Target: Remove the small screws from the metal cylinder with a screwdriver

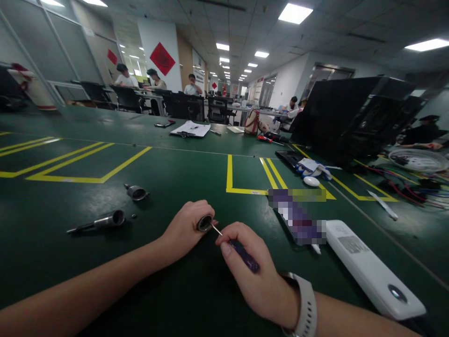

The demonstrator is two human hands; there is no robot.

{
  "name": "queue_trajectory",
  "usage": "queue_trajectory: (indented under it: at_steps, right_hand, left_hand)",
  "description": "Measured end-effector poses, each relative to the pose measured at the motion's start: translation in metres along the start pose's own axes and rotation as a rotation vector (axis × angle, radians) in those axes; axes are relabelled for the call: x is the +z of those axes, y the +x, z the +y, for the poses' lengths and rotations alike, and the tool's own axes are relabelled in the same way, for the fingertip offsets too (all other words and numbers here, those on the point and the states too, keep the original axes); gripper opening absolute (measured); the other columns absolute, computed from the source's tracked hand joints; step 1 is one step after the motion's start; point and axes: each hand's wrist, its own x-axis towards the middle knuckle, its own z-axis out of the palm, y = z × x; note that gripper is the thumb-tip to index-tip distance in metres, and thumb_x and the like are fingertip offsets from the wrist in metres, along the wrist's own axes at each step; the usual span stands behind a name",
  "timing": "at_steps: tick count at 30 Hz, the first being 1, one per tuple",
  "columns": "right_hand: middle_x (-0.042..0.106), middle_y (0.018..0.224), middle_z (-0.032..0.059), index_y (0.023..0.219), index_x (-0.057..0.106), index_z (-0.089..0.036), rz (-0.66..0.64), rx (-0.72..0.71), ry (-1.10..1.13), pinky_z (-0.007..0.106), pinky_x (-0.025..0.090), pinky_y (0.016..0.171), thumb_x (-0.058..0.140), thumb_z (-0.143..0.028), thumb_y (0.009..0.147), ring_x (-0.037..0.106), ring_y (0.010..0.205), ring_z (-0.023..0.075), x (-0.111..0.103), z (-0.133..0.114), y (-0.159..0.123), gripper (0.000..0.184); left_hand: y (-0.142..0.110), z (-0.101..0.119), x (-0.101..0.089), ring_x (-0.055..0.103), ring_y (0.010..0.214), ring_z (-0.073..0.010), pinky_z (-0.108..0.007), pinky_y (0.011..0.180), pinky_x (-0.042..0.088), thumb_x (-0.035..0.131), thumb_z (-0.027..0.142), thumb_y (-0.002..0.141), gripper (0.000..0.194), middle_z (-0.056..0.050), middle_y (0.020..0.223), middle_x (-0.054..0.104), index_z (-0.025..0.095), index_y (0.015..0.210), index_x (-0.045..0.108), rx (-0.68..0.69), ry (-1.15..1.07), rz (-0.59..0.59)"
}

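My left hand (pixel 185 229) rests on the green table (pixel 175 168) and is closed round a small metal cylinder (pixel 204 223), whose open end faces right. My right hand (pixel 254 271) pinches a small screwdriver with a dark purple handle (pixel 245 256). Its thin shaft points into the mouth of the cylinder. A light watch strap sits on my right wrist.
A metal tube part (pixel 105 221) and a short metal ring piece (pixel 136 192) lie to the left. A white rectangular device (pixel 372 269) lies at the right, beside a blurred-out patch. A black case, cables, papers and a red-handled tool sit farther back. People sit at distant desks.
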Motion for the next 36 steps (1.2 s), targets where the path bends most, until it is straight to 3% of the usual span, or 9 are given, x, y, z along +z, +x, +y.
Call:
queue_trajectory:
  at_steps: [3,7,17,20,27,36]
  right_hand:
    - [0.056,0.077,0.0014,0.082,0.058,-0.017,-0.012,0.027,0.021,0.029,0.039,0.070,0.046,-0.015,0.084,0.052,0.075,0.0148,0.000,-0.001,-0.001,0.012]
    - [0.058,0.082,0.0029,0.085,0.060,-0.018,-0.031,0.165,0.147,0.030,0.040,0.070,0.048,-0.022,0.085,0.053,0.077,0.0160,0.002,0.001,0.000,0.012]
    - [0.064,0.093,0.0078,0.085,0.061,-0.016,-0.031,0.398,0.827,0.031,0.042,0.070,0.055,-0.024,0.081,0.055,0.085,0.0184,0.008,0.012,0.007,0.011]
    - [0.065,0.093,0.0086,0.084,0.061,-0.015,-0.012,0.427,0.852,0.032,0.041,0.070,0.053,-0.024,0.081,0.056,0.083,0.0185,0.007,0.011,0.008,0.012]
    - [0.064,0.090,0.0058,0.085,0.063,-0.017,-0.011,0.357,0.668,0.032,0.041,0.073,0.056,-0.026,0.082,0.055,0.083,0.0175,0.006,0.014,0.003,0.012]
    - [0.066,0.090,0.0082,0.081,0.062,-0.015,0.006,0.431,0.870,0.030,0.040,0.067,0.053,-0.022,0.080,0.055,0.078,0.0170,0.007,0.010,0.007,0.011]
  left_hand:
    - [-0.001,-0.002,0.002,0.048,0.064,-0.0137,-0.028,0.062,0.033,0.053,0.022,0.079,0.017,0.003,0.066,0.050,0.018,0.064,0.047,0.020,0.001,0.032]
    - [-0.002,-0.002,0.002,0.048,0.064,-0.0129,-0.026,0.061,0.035,0.055,0.024,0.079,0.019,0.003,0.066,0.048,0.018,0.064,0.046,0.017,-0.099,0.084]
    - [-0.002,-0.001,0.000,0.047,0.060,-0.0102,-0.022,0.055,0.039,0.058,0.022,0.075,0.018,0.004,0.063,0.046,0.017,0.063,0.047,-0.023,-0.399,0.124]
    - [-0.002,-0.002,0.001,0.048,0.059,-0.0100,-0.022,0.054,0.038,0.058,0.021,0.076,0.017,0.004,0.065,0.047,0.017,0.064,0.047,-0.019,-0.375,0.120]
    - [-0.002,-0.003,0.003,0.047,0.060,-0.0106,-0.023,0.055,0.038,0.058,0.022,0.077,0.018,0.004,0.066,0.047,0.018,0.064,0.046,-0.034,-0.277,0.144]
    - [-0.003,-0.004,0.002,0.047,0.059,-0.0103,-0.022,0.054,0.038,0.058,0.023,0.076,0.018,0.004,0.064,0.047,0.017,0.063,0.047,0.014,-0.325,0.108]
